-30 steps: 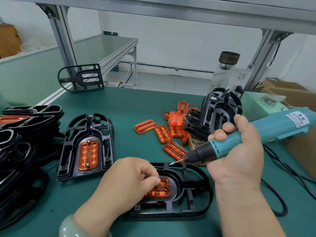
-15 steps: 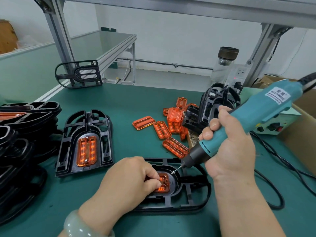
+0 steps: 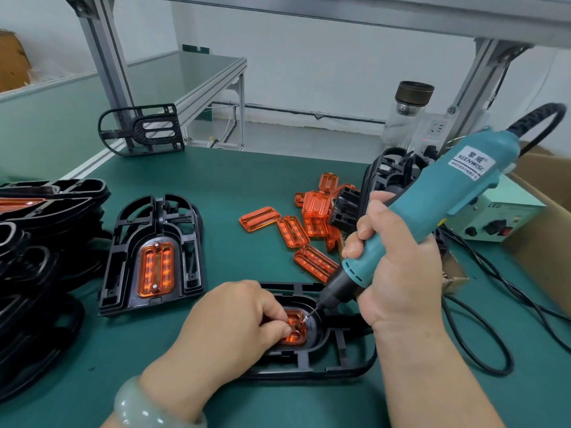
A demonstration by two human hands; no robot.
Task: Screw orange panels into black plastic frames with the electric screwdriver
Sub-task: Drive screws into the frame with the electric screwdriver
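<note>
1. Head view: the right hand [image 3: 401,273] is wrapped round the tilted electric screwdriver [image 3: 432,196], whose bit tip meets the orange panel [image 3: 296,330].
2. The left hand [image 3: 228,329] has its curled fingers pinching that panel, which sits in the black frame [image 3: 340,356] just left of the bit.

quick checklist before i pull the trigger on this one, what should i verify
1. The right hand grips the electric screwdriver: ok.
2. The left hand holds the orange panel in the black frame: ok.
3. The bit tip meets the panel's end: ok.
4. Screwdriver upright over that spot: it is tilted, not ok.
5. Panel fully seated: mostly hidden by the left hand, cannot tell.
6. The cable lies apart from the frame: ok.
</note>
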